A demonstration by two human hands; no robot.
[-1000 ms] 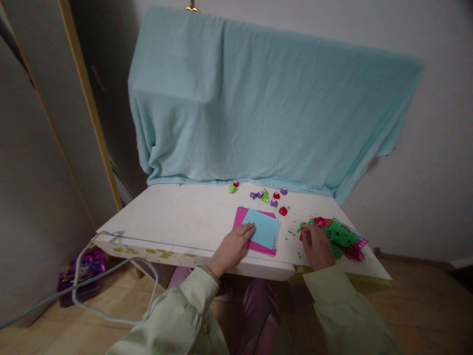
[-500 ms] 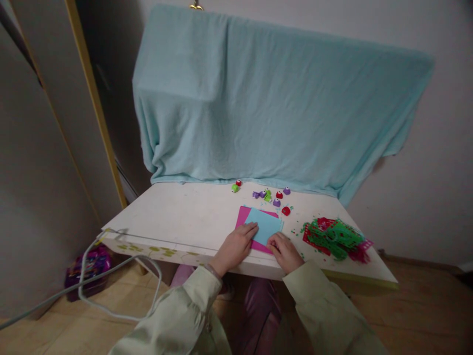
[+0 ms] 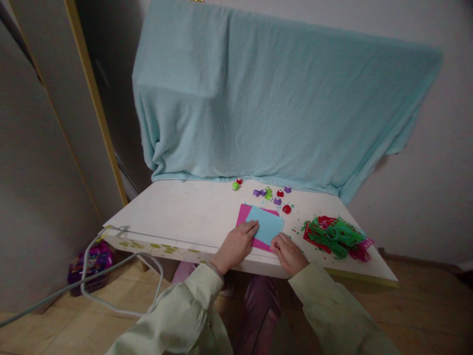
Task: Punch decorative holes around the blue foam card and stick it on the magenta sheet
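Observation:
A light blue sheet of paper [image 3: 268,223] lies askew on a magenta sheet [image 3: 243,215] near the table's front edge. My left hand [image 3: 236,244] rests flat, its outstretched fingertips on the blue sheet's left part. At the lower right corner of that sheet is my right hand [image 3: 288,251], fingers curled together; whether they pinch the paper or something small is hidden. The blue sheet's right edge looks ragged, with small bits beside it. Beyond the sheets sit several small craft punches with white round tops, among them a red punch [image 3: 287,209] and a purple punch [image 3: 277,200].
On the white table's [image 3: 177,212] right lies a tangled heap of green and red punched paper scraps [image 3: 336,236]. Light blue cloth [image 3: 281,108] hangs behind the table. A pale cable [image 3: 84,266] loops at the left front, near a purple bag-like item [image 3: 92,266] on the floor.
My right hand has slid slightly to the right along the blue sheet's lower corner. My left hand stays on the paper. The view has tilted a little downward.

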